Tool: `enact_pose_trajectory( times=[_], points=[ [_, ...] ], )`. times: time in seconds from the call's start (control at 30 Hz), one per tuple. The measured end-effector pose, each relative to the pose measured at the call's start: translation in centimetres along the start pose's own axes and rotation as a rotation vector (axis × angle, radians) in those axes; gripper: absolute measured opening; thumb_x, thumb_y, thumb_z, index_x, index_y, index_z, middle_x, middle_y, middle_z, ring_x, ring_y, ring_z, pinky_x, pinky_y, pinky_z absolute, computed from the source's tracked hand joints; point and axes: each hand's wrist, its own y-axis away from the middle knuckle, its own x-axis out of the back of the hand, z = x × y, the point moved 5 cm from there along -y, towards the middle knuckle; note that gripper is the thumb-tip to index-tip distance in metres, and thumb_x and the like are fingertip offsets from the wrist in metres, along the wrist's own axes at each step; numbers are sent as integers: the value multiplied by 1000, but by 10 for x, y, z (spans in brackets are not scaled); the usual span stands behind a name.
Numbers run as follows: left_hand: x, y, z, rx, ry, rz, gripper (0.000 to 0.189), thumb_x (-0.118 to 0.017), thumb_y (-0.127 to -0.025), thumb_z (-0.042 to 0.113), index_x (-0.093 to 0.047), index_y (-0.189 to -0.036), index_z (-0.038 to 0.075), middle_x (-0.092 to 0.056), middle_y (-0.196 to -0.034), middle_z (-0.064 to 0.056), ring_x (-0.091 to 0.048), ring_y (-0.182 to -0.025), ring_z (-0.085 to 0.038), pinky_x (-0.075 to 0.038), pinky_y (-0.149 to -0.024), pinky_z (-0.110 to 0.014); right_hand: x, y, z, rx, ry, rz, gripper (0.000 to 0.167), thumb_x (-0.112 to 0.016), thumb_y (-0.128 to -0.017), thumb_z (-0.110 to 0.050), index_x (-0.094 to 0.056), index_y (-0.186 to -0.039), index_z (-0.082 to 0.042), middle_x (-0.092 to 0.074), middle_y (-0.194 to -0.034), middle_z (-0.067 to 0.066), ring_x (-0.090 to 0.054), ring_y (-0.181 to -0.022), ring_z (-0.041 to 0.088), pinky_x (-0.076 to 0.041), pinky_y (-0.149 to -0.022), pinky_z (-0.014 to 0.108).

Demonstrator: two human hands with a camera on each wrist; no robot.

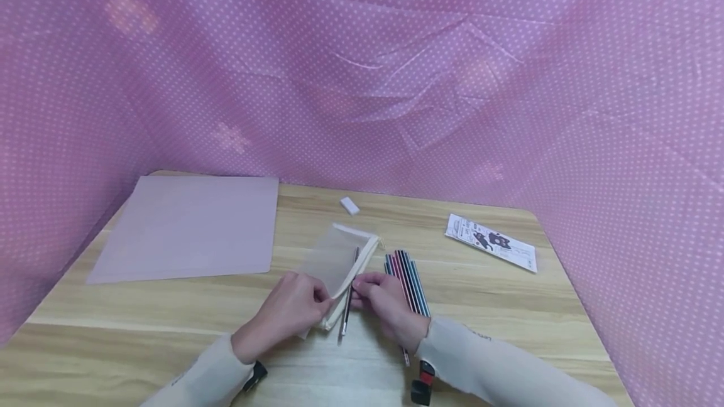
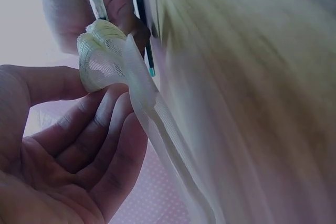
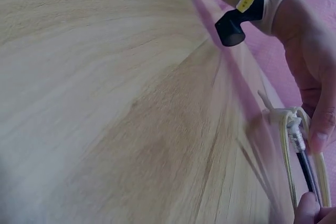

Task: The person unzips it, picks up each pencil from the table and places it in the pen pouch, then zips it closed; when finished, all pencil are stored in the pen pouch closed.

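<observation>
A whitish mesh pouch (image 1: 330,256) with a cream zipper edge lies tilted over the table in the head view. My left hand (image 1: 291,303) pinches the near end of its rim between thumb and fingers; the left wrist view shows the pouch mouth (image 2: 102,59) parted there. At that mouth my right hand (image 1: 387,306) pinches a dark pencil (image 1: 346,313). Its metal band and white eraser end (image 3: 296,137) point toward me, and its far part overlaps the pouch. Beneath and beside my right hand lie several pencils (image 1: 415,287), dark, pink and blue-green, partly hidden by the wrist.
A white eraser (image 1: 350,206) lies behind the pouch. To the right is a flat white packet (image 1: 491,242) with dark cat drawings. A large pale mat (image 1: 192,228) covers the table's back left. Pink dotted cloth (image 1: 362,93) hangs around the wooden table (image 1: 486,300).
</observation>
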Motion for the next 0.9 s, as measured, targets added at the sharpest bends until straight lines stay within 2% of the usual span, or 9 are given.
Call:
enact_pose_trajectory(
  times=[0.17,0.43,0.67,0.8,0.9],
  points=[
    [-1,0,0,3,-1,-3,10,-79,-80,17,-75,-71,20,-64,-60,13,-50,-49,-5,-39,-47,-20,-1,1,-1,2,-51,-37,34,-60,-93,5,-56,-126,13,-74,-101,17,-73,-84,12,-61,-88,30],
    [-2,0,-2,26,20,-20,9,-79,-80,16,-76,-73,20,-66,-61,12,-51,-48,-5,-41,-44,-20,6,2,-9,91,16,-108,40,-61,-92,6,-56,-130,10,-70,-120,26,-74,-105,23,-58,-96,33],
    [-3,0,-2,44,45,-35,7,-78,-82,16,-76,-75,17,-66,-62,10,-52,-47,-7,-42,-41,-22,19,16,-3,84,209,-133,38,-69,-87,3,-62,-124,8,-73,-114,24,-76,-98,22,-60,-90,28],
    [-1,0,-1,59,43,-23,10,-77,-82,17,-75,-73,19,-65,-61,11,-51,-46,-7,-41,-42,-22,20,29,6,37,259,-158,34,-71,-85,3,-65,-119,7,-76,-107,21,-77,-94,20,-61,-85,28],
    [1,0,-1,68,47,-14,11,-77,-83,18,-75,-72,19,-64,-59,12,-50,-45,-8,-40,-42,-21,18,36,13,-7,235,-188,30,-70,-86,4,-67,-116,8,-77,-102,20,-77,-89,18,-62,-83,29]
  ],
)
